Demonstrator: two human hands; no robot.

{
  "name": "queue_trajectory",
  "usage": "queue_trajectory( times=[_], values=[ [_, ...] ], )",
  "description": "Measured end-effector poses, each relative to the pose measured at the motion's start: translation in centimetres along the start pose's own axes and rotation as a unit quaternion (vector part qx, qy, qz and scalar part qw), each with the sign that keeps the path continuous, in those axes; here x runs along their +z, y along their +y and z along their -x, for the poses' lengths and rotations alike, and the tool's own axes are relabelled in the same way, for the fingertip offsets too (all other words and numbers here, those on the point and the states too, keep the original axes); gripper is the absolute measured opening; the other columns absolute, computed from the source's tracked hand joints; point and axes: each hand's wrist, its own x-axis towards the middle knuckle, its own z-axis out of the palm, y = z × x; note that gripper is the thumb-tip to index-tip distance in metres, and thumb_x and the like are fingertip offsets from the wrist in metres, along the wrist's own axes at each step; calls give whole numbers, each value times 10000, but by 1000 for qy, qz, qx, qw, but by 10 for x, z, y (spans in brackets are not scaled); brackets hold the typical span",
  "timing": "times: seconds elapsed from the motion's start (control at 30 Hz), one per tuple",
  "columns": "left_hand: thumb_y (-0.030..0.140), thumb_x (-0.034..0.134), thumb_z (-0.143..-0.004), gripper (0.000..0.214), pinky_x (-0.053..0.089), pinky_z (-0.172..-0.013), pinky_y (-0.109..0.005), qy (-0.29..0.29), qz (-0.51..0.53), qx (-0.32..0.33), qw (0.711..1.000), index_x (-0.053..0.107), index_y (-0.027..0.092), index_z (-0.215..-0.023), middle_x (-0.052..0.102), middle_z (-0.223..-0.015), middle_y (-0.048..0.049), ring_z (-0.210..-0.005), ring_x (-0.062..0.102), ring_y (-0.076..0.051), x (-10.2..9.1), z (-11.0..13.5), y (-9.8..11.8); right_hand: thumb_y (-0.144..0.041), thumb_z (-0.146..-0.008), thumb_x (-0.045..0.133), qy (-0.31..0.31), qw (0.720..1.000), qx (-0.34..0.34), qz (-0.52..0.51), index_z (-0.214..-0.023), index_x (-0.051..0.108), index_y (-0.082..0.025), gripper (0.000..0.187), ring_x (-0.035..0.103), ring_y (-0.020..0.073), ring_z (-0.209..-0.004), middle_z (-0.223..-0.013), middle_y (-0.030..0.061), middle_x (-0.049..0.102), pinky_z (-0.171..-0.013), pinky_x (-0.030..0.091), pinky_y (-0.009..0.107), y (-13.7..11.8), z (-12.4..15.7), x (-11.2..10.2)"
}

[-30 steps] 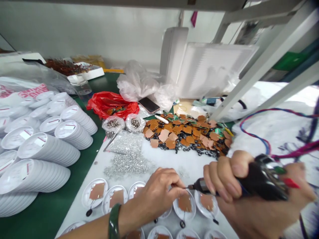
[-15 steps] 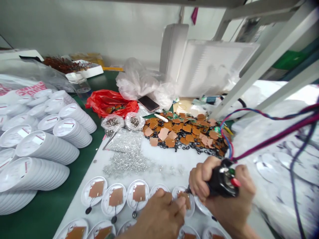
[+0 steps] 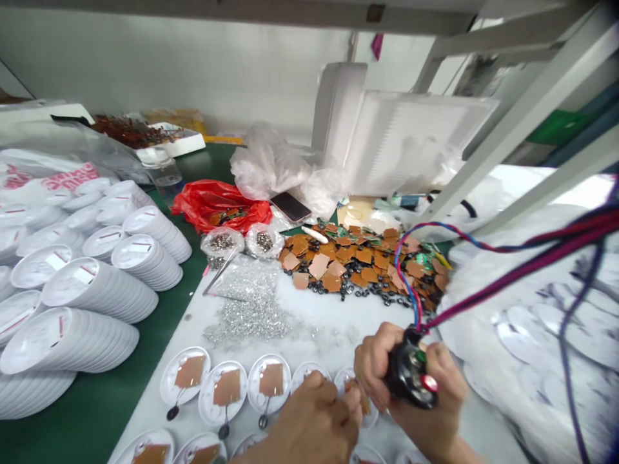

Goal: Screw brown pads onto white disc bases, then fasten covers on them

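My right hand (image 3: 411,393) is wrapped around a black electric screwdriver (image 3: 405,370) with a green and a red button; blue and red wires run from its top. The tool's tip is hidden behind my fingers. My left hand (image 3: 312,415) is closed, its fingertips pressed together over a brown circuit board (image 3: 365,405) in a round white plastic cover (image 3: 371,420). What those fingers pinch, if anything, is hidden. Leftward in the same row lie more white covers (image 3: 203,407), each with a board (image 3: 227,388) and a black disc (image 3: 224,431) on wires.
Tiny screws (image 3: 249,319) are spread beyond the row, with tweezers (image 3: 220,272) beside them. Farther back are loose circuit boards (image 3: 333,280), a red bag (image 3: 207,203) and a phone (image 3: 291,207). Stacked white covers (image 3: 91,338) stand left; a plastic bag (image 3: 503,361) lies right.
My right hand has moved left with the screwdriver, closer to my left hand. The left hand stays over the same cover. The whole view has shifted slightly.
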Motion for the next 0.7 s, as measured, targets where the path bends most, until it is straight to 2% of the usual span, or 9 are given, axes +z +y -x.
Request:
queue_trajectory(
  times=[0.1, 0.17, 0.23, 0.33, 0.5, 0.57, 0.63, 0.67, 0.7],
  values=[
    [187, 576, -990, 141, 305, -578, -378, 33, -14, 3, 999, 699, 142, -936, 758, -851, -26, -595, 536, -154, 7, 4, 0, -738, -878, 526, 16, 1000, -19, 8, -673, 698, -226, 578, 422, 137, -376, -421, -5, 510, -402, 390, 263, -11, -6, 1],
    [170, 564, -991, 150, 313, -576, -381, 53, -12, 5, 999, 703, 138, -947, 772, -933, -26, -596, 529, -151, 9, 5, 0, -737, -893, 492, 69, 994, -81, 17, -654, 693, -224, 602, 458, 144, -371, -417, -9, 508, -411, 429, 277, -20, -16, 1],
    [172, 563, -990, 151, 322, -572, -383, 45, -6, 10, 999, 705, 137, -952, 773, -957, -29, -602, 526, -154, 9, 6, 0, -738, -900, 479, 130, 979, -157, 29, -635, 675, -221, 613, 478, 145, -365, -424, -17, 509, -416, 449, 287, -23, -32, -2],
    [197, 561, -1001, 168, 318, -556, -380, 12, -7, 16, 1000, 709, 119, -987, 765, -924, -56, -607, 527, -160, 6, 5, 0, -756, -884, 497, 182, 957, -223, 44, -634, 646, -222, 608, 483, 137, -366, -439, -27, 514, -409, 439, 276, -14, -59, -7],
    [154, 570, -1000, 145, 284, -540, -374, -8, 24, 18, 1000, 703, 139, -944, 761, -941, -42, -589, 500, -146, 1, 0, -2, -742, -851, 562, 192, 954, -224, 55, -638, 633, -222, 566, 483, 141, -364, -435, -22, 540, -383, 414, 260, 13, -87, -16],
    [186, 595, -1001, 184, 277, -547, -374, -14, 67, -5, 998, 673, 179, -835, 737, -833, -2, -606, 503, -155, -7, -3, -6, -724, -855, 563, 188, 957, -213, 57, -632, 638, -220, 556, 479, 146, -357, -429, -19, 539, -373, 407, 265, 14, -87, -16],
    [245, 609, -1012, 212, 311, -581, -371, -14, 130, -62, 989, 649, 206, -807, 716, -794, 19, -667, 545, -171, -20, -7, -14, -721, -866, 535, 181, 960, -207, 55, -625, 643, -221, 566, 467, 145, -343, -420, -23, 525, -369, 401, 272, 7, -82, -12],
    [262, 604, -1017, 177, 334, -605, -368, 3, 167, -102, 981, 658, 214, -855, 722, -823, 21, -695, 570, -177, -28, -9, -18, -723, -868, 523, 175, 962, -203, 52, -623, 646, -222, 571, 465, 147, -341, -417, -25, 517, -374, 406, 279, 2, -77, -9],
    [249, 595, -1030, 120, 376, -670, -368, -8, 201, -157, 967, 669, 217, -940, 733, -904, 19, -774, 612, -183, -35, -11, -23, -727, -867, 517, 169, 964, -199, 49, -625, 649, -223, 575, 467, 148, -345, -420, -26, 514, -383, 413, 286, -4, -72, -5]
  ],
)
